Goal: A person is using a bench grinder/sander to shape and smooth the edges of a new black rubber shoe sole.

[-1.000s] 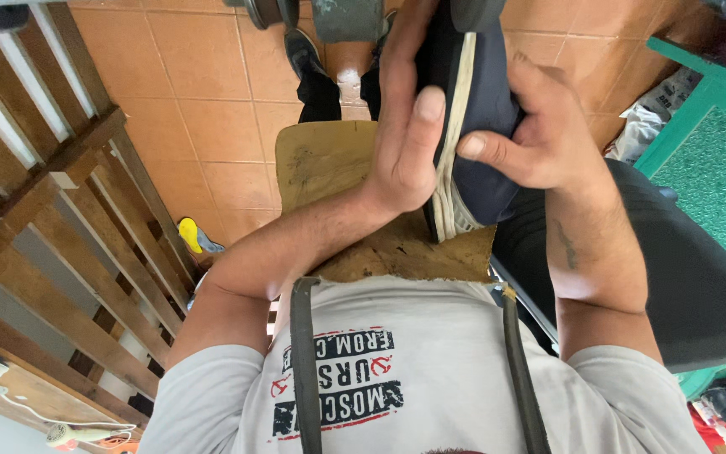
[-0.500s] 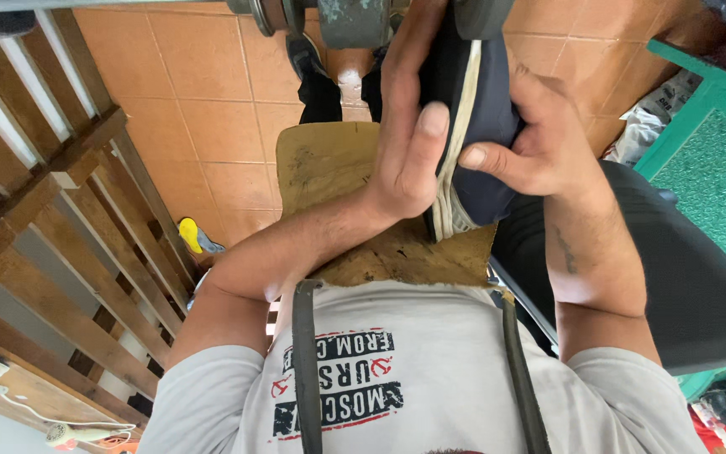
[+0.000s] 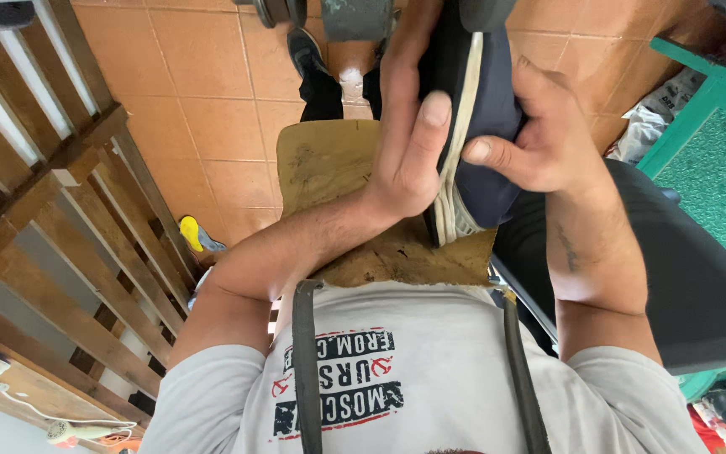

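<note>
Head view — dark shoe [image 3: 481, 109] clasped between left hand [image 3: 409, 160], right hand [image 3: 548, 143] fingers

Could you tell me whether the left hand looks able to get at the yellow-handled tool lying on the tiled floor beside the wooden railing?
Probably not as things stand. The left hand is pressed against the dark shoe, which the right hand also grips, raised in front of the chest. The yellow-handled tool lies low on the floor, beyond the elbow.
</note>
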